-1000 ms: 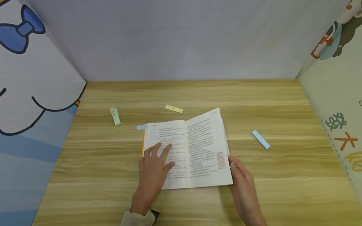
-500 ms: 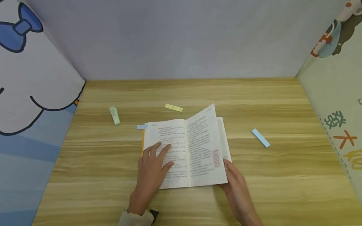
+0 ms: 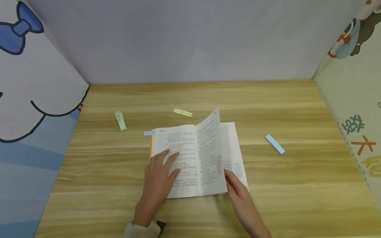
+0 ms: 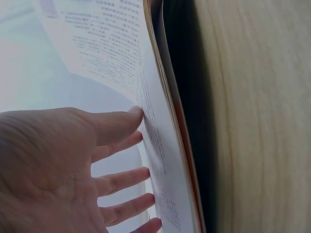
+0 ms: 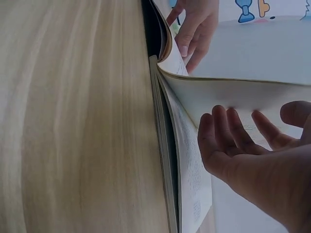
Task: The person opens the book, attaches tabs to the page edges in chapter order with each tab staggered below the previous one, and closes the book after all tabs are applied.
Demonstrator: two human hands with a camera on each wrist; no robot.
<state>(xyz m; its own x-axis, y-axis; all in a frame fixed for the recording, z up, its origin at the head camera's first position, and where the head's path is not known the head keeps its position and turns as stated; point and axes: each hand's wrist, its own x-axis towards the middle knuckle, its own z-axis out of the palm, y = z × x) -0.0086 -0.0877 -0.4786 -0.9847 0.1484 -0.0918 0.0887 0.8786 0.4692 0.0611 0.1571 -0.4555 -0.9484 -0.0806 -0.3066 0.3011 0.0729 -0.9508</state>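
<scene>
An open book [image 3: 178,138] lies on the wooden table, with a blue sticky tab [image 3: 149,133] jutting from its left edge. My left hand [image 3: 160,178] rests spread on the left page; in the left wrist view the fingertips and thumb of the left hand [image 4: 73,165] touch the paper. My right hand [image 3: 239,191] is at the outer edge of a raised right-hand leaf [image 3: 209,155]. In the right wrist view, the fingers of the right hand [image 5: 257,150] reach under the lifted paper [image 5: 218,92], touching its underside, with the thumb apart from them. Another printed page [image 3: 235,148] shows beneath.
Pale green sticky notes [image 3: 120,121] lie left of the book, a yellow sticky strip [image 3: 183,112] behind it, and a blue sticky pad [image 3: 275,144] to its right. A plain back wall [image 3: 190,39] and printed side panels enclose the table.
The right hand has moved left, swinging the leaf more upright and toward the spine, so more of the page beneath shows. The left hand has stayed nearly in place.
</scene>
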